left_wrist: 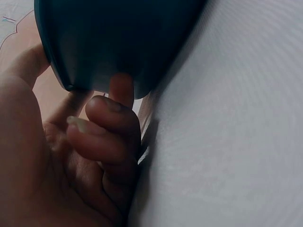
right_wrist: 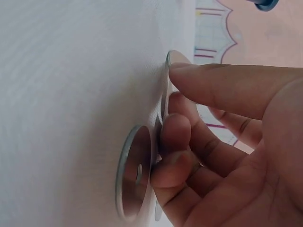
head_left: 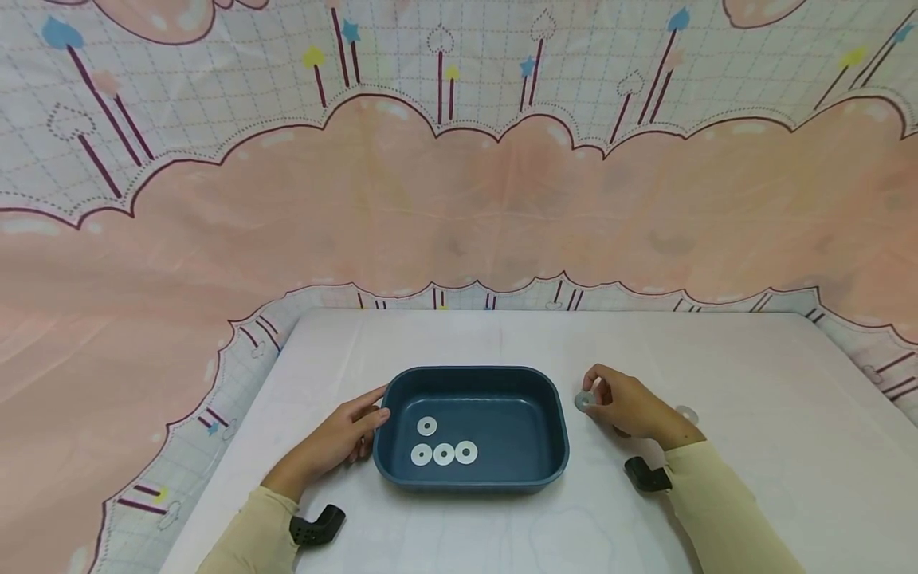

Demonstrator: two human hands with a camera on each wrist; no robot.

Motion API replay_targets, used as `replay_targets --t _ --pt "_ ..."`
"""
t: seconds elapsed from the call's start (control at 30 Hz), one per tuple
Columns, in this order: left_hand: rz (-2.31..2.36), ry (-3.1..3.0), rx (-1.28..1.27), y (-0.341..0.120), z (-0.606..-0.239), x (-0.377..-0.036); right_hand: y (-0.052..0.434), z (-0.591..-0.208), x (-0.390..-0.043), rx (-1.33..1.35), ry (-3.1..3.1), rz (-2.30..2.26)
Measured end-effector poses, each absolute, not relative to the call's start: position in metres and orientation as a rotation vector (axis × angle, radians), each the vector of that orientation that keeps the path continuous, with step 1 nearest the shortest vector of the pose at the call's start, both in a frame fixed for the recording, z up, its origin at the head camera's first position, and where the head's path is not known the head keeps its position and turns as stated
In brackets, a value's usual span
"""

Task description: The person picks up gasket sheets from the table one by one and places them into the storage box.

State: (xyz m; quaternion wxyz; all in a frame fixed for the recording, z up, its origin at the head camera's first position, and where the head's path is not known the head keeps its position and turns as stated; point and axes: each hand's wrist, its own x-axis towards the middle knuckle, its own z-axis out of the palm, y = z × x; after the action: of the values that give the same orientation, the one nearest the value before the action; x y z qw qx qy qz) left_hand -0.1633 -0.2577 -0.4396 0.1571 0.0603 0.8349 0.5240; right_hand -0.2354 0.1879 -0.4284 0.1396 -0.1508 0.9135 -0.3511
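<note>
1. We saw the fingertips [right_wrist: 173,130] of the right hand [head_left: 627,406] curled and pinching a flat metal washer [head_left: 584,401] by its edge, just above the white table [head_left: 753,446].
2. In the right wrist view this washer [right_wrist: 135,175] stood almost on its edge, close to the table surface; we could not tell if it touched the surface.
3. Behind the fingers in that view, the edge of a second washer [right_wrist: 174,57] was visible under the index finger. How it lay we could not say.
4. The left hand [head_left: 337,438] rested on the table with its fingers loosely bent against the left wall of the blue tray [head_left: 552,430]. In the left wrist view one fingertip [left_wrist: 121,90] pressed on the dark wall of the tray [left_wrist: 118,38].
5. Four white washers [head_left: 443,453] lay inside the tray, three in a row near the front and one just behind them.
6. The held washer was outside the tray, just beside its right rim, so this rim stood between it and the washers inside.
7. One more washer [head_left: 686,414] lay flat on the table to the right of the right hand.
8. A pink patterned cloth [head_left: 459,199] hung behind the table.
</note>
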Motion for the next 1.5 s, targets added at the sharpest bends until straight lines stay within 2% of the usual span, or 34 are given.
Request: replay_targets --t 0.57,1.13,1.5 --pt "1.496 2.395 0.178 -0.258 -0.44 -0.163 0.187 -0.42 -0.232 -0.443 2.617 -1.049" --pt "1.495 2.394 0.18 -0.259 -0.44 -0.163 0.168 -0.367 -0.213 -0.782 2.729 -1.15" --pt "1.502 2.383 0.172 -0.259 -0.442 -0.163 0.136 -0.34 -0.218 -0.947 2.711 -1.09"
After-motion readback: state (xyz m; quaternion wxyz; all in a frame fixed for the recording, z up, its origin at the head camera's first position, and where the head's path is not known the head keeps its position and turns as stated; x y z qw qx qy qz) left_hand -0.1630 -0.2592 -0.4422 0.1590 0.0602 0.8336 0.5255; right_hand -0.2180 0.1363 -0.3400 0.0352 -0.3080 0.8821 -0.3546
